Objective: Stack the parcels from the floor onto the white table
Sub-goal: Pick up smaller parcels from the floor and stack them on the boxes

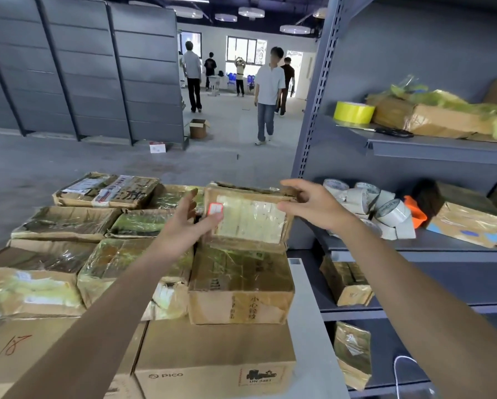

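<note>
You are at the placing step: the top box (248,218) sits on the stack at the far right corner of the white table (307,295). Left hand (184,223) & right hand (313,207) flank it, fingers spread, not clamped. Next, prob. withdraw w/o tipping it.

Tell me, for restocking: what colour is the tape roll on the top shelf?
Yellow tape roll, in the head view.

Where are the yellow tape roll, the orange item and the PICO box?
yellow tape roll (353,112): head view, on its outer yellow band.
orange item (413,211): head view, on its visible orange side.
PICO box (212,347): head view, on its plain top face.
</note>
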The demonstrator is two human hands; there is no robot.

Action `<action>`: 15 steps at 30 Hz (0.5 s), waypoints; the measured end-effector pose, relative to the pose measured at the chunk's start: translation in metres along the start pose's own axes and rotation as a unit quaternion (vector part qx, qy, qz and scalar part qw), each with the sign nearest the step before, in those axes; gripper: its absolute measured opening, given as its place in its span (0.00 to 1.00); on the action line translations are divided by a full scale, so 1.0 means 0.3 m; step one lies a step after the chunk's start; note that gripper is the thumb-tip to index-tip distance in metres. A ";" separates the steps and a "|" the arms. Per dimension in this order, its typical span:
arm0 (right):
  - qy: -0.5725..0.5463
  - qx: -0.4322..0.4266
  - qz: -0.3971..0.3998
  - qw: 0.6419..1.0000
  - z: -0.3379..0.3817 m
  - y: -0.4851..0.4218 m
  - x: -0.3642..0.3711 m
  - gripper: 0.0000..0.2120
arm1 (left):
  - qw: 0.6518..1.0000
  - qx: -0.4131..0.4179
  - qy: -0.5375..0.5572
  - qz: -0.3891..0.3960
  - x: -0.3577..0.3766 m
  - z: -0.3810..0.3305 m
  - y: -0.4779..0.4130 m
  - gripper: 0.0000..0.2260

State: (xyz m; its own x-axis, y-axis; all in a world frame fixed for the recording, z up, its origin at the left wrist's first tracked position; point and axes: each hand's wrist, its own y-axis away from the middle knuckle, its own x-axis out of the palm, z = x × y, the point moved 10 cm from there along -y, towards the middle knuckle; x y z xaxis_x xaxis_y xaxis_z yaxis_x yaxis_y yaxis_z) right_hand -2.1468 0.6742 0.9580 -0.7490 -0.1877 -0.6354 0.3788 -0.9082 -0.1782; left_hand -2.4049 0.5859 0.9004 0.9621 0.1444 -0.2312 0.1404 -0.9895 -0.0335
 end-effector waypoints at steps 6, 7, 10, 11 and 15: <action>-0.035 0.018 0.092 0.995 0.039 0.012 0.171 0.19 | 0.986 -0.075 0.147 0.007 -0.045 0.054 0.035 0.35; -0.051 0.027 0.103 0.993 0.035 0.019 0.195 0.17 | 0.985 -0.081 0.153 -0.006 -0.061 0.065 0.053 0.32; 0.001 0.043 0.063 0.997 -0.016 0.051 0.212 0.22 | 0.979 -0.108 0.169 -0.032 -0.118 0.114 0.126 0.33; 0.055 0.034 0.058 0.996 -0.031 0.069 0.223 0.20 | 0.977 -0.117 0.176 -0.029 -0.132 0.129 0.152 0.31; 0.183 0.027 0.259 0.948 -0.131 0.189 0.431 0.27 | 0.975 -0.157 0.156 -0.007 -0.139 0.198 0.262 0.27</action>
State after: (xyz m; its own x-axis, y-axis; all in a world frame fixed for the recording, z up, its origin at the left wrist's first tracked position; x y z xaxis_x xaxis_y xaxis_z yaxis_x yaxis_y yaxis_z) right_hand -2.2009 0.6132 0.8363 -0.2288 -0.4801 -0.8469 0.6085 -0.7496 0.2605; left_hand -2.4480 0.5020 0.8495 0.9770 0.1994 0.0759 0.1716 -0.9456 0.2763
